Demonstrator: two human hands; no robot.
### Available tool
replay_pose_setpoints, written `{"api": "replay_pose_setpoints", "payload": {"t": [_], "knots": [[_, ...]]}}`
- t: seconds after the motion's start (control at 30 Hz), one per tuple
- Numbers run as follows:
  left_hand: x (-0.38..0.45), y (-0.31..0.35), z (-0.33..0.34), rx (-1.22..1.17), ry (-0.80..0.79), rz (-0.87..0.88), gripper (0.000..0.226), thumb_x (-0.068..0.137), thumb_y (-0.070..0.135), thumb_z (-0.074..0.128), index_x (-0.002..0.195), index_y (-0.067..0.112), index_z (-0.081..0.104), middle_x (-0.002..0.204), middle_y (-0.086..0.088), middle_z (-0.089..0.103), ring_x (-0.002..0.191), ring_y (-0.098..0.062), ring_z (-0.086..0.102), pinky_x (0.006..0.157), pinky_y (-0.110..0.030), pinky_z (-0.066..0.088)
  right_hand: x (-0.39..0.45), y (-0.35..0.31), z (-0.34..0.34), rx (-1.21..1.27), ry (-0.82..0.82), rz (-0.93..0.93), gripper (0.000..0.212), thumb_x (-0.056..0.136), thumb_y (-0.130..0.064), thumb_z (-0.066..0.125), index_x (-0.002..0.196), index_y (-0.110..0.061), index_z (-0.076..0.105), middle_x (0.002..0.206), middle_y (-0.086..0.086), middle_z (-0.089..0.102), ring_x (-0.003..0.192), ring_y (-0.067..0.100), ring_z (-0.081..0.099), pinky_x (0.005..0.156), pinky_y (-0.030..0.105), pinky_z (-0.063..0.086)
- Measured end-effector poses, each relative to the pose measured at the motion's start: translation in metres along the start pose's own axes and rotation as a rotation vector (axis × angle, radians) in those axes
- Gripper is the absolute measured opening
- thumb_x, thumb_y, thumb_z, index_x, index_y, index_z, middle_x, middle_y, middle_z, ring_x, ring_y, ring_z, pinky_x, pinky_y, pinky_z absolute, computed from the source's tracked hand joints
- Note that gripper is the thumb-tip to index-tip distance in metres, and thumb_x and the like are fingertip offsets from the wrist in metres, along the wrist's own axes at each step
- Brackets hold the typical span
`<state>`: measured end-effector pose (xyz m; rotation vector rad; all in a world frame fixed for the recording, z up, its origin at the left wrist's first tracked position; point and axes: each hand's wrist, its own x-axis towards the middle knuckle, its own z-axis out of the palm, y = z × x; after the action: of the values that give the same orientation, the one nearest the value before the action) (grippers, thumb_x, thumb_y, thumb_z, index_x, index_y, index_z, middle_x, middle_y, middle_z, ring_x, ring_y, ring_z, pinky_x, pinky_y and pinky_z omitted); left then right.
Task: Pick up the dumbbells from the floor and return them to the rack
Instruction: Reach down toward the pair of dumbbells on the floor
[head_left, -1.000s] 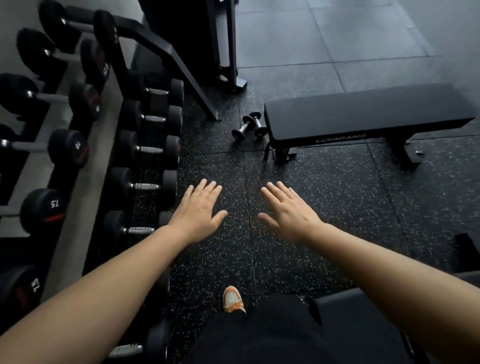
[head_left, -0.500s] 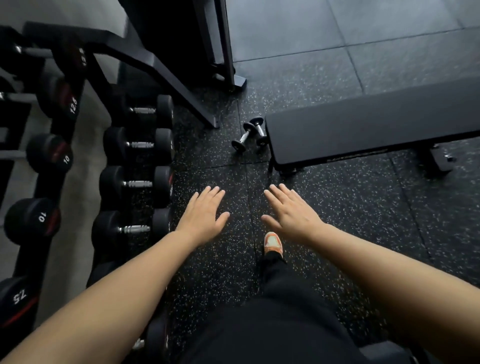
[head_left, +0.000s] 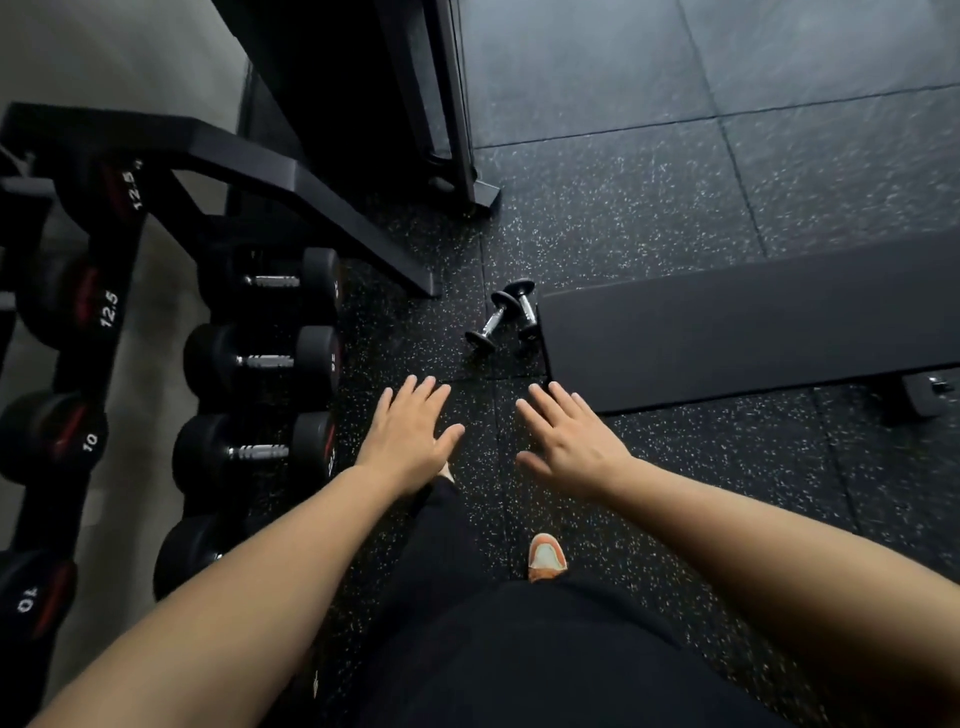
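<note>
Two small dumbbells with chrome handles lie side by side on the speckled black floor, the left dumbbell (head_left: 491, 321) and the right dumbbell (head_left: 525, 306), just left of the bench end. My left hand (head_left: 408, 434) and my right hand (head_left: 566, 439) are stretched out flat, palms down, fingers apart, holding nothing, a short way in front of the dumbbells. The black dumbbell rack (head_left: 291, 179) stands on the left, with several larger black dumbbells on its tiers.
A flat black bench (head_left: 743, 322) lies to the right of the small dumbbells. A dark machine frame (head_left: 441, 104) rises behind the rack. My legs in black trousers and an orange shoe (head_left: 546, 556) are below my hands.
I have stepped forward. The small dumbbells and bench end are closer to my hands, and the rack has slid back along my left. Both hands stay flat and empty.
</note>
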<state>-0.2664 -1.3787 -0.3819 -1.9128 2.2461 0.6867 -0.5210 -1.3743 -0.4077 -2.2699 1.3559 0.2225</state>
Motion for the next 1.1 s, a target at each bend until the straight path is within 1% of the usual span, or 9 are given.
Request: {"api": "replay_pose_setpoints", "payload": {"t": [0.27,0.4,0.5,0.57,0.67,0.73,0.87,0.93,1.1], "knots": [[0.145,-0.068,-0.02,-0.001,-0.085,0.044,0.068,0.095,0.054,0.036,0.152,0.019,0.027,0.162,-0.005,0.022,0.149,-0.022,0.006,0.12,-0.046,0.001,0.13,0.035,-0.016,0.009,-0.054,0.115,0.075,0.097,-0.06,0.028,0.157,-0.018,0.011,0.165,0.013,0.007,0.151,0.032,0.0,0.121,0.046,0.003],[0.214,-0.107,-0.024,-0.004,-0.179,0.024,0.067,0.095,0.054,0.033,0.152,0.019,0.026,0.162,-0.004,0.021,0.149,-0.022,0.007,0.12,-0.046,0.001,0.199,0.052,-0.022,0.04,-0.136,0.216,0.074,0.098,-0.058,0.028,0.157,-0.016,0.01,0.165,0.013,0.006,0.151,0.032,0.0,0.121,0.046,0.004],[0.258,-0.123,-0.025,0.031,-0.252,0.047,0.065,0.097,0.052,0.033,0.152,0.019,0.025,0.162,-0.006,0.021,0.149,-0.024,0.008,0.12,-0.047,0.004,0.24,0.066,-0.028,0.017,-0.181,0.256,0.074,0.099,-0.057,0.03,0.157,-0.015,0.011,0.165,0.015,0.007,0.15,0.034,0.002,0.12,0.047,0.005],[0.289,-0.131,-0.023,0.075,-0.282,0.056,0.064,0.097,0.05,0.034,0.152,0.017,0.026,0.162,-0.008,0.021,0.149,-0.027,0.01,0.119,-0.048,0.007,0.265,0.075,-0.032,0.032,-0.179,0.283,0.074,0.099,-0.055,0.032,0.157,-0.013,0.014,0.165,0.016,0.009,0.15,0.035,0.003,0.12,0.048,0.006],[0.336,-0.137,-0.016,0.098,-0.287,0.003,0.062,0.097,0.047,0.036,0.151,0.016,0.028,0.16,-0.01,0.025,0.148,-0.029,0.014,0.118,-0.049,0.011,0.3,0.09,-0.035,0.066,-0.152,0.313,0.072,0.099,-0.053,0.036,0.156,-0.011,0.019,0.164,0.018,0.012,0.15,0.036,0.004,0.12,0.048,0.006],[0.366,-0.139,-0.003,0.079,-0.293,-0.031,0.063,0.096,0.046,0.039,0.15,0.016,0.03,0.16,-0.011,0.026,0.147,-0.03,0.014,0.118,-0.049,0.01,0.324,0.106,-0.031,0.079,-0.15,0.32,0.071,0.099,-0.051,0.036,0.155,-0.01,0.022,0.163,0.019,0.013,0.149,0.037,0.005,0.119,0.049,0.007],[0.424,-0.138,0.036,0.046,-0.318,-0.03,0.064,0.096,0.046,0.041,0.15,0.014,0.03,0.159,-0.012,0.027,0.147,-0.03,0.015,0.118,-0.05,0.012,0.37,0.147,-0.008,0.093,-0.17,0.319,0.07,0.098,-0.05,0.039,0.152,-0.007,0.026,0.161,0.022,0.019,0.148,0.04,0.011,0.119,0.052,0.013],[0.453,-0.137,0.061,0.032,-0.322,-0.044,0.064,0.095,0.046,0.042,0.15,0.014,0.03,0.159,-0.012,0.028,0.147,-0.031,0.016,0.118,-0.05,0.013,0.397,0.17,0.01,0.102,-0.182,0.299,0.07,0.098,-0.049,0.041,0.152,-0.007,0.026,0.16,0.023,0.021,0.147,0.041,0.012,0.119,0.053,0.014],[0.531,-0.14,0.139,-0.029,-0.339,-0.123,0.064,0.095,0.045,0.043,0.15,0.014,0.03,0.159,-0.011,0.029,0.147,-0.03,0.017,0.118,-0.049,0.013,0.48,0.246,0.069,0.084,-0.263,0.263,0.071,0.098,-0.05,0.036,0.153,-0.006,0.024,0.161,0.022,0.018,0.147,0.04,0.011,0.119,0.051,0.014]]}}
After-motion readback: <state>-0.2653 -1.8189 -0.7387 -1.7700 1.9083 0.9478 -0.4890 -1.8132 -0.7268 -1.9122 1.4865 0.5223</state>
